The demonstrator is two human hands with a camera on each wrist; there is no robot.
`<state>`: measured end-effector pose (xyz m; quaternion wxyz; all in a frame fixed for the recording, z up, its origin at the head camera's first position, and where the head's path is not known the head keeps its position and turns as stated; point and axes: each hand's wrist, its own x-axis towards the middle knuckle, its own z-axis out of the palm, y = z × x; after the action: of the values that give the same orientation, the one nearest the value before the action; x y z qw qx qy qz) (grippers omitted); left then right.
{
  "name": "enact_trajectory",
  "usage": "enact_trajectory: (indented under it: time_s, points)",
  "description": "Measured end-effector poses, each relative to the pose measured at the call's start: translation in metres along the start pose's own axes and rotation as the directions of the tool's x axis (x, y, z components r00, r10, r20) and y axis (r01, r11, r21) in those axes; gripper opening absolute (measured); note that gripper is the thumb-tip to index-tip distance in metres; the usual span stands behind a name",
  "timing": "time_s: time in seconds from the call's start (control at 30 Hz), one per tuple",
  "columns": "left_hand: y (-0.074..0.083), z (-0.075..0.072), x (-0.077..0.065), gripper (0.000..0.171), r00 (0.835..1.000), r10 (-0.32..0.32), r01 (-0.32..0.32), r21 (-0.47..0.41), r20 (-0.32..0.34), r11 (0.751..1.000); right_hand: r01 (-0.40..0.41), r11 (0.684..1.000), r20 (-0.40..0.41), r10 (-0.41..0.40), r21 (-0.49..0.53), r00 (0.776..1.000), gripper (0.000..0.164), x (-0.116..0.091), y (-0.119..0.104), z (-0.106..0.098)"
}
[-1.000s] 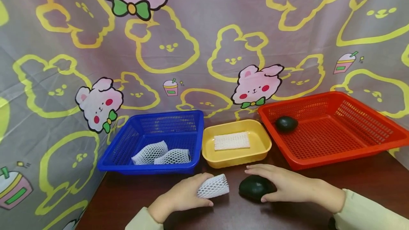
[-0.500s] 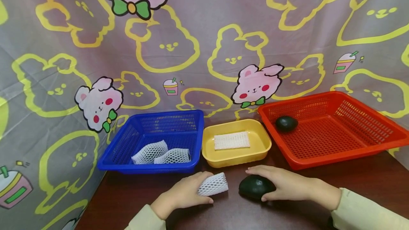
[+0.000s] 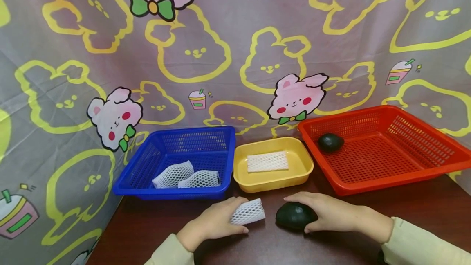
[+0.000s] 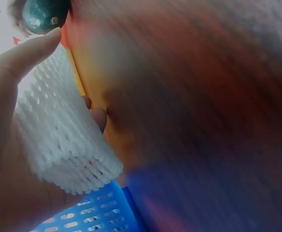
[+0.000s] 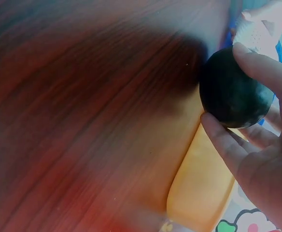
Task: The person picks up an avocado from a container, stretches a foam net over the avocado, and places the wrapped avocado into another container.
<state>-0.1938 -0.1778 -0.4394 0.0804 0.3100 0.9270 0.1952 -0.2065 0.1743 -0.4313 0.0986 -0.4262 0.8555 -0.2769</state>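
Observation:
My left hand point(image 3: 216, 221) grips a white foam net sleeve point(image 3: 248, 212) in the head view, thumb on the near side and fingers behind it. The left wrist view shows the hollow end of this sleeve point(image 4: 63, 121), with nothing visible inside. To its right, my right hand point(image 3: 331, 214) holds a dark green avocado point(image 3: 295, 216) low over the table, its pointed side facing the sleeve. In the right wrist view, thumb and fingers curl around the avocado point(image 5: 235, 89). A small gap separates sleeve and avocado.
Behind the left hand stands a blue basket point(image 3: 176, 194) with two netted, wrapped items point(image 3: 173, 175) inside. A yellow tray point(image 3: 272, 186) in the middle holds a flat white net sleeve point(image 3: 268, 162). At right, a red basket point(image 3: 397, 175) contains another avocado point(image 3: 330, 142). A patterned curtain point(image 3: 228, 32) hangs behind.

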Motion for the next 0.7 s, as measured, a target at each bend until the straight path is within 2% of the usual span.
enact_trajectory:
  time_s: [0.2,0.5,0.7]
  points:
    - [-0.0007,0.0027,0.0030,0.066,1.000,-0.003,0.003,0.017,0.008,1.000,-0.011,1.000,-0.012,0.011,-0.016,1.000,0.073,0.0014,-0.0008,0.0001]
    - [0.0006,0.0041,0.0088,0.067,0.998,-0.048,0.047,0.022,0.051,0.999,-0.040,0.999,-0.021,0.040,0.004,0.999,0.071,0.0031,-0.0033,0.0017]
    - [0.0036,0.0035,0.0089,0.066,0.998,-0.037,0.034,0.045,0.051,0.998,-0.053,0.999,-0.031,0.053,0.000,0.998,0.070,0.0029,-0.0038,0.0026]
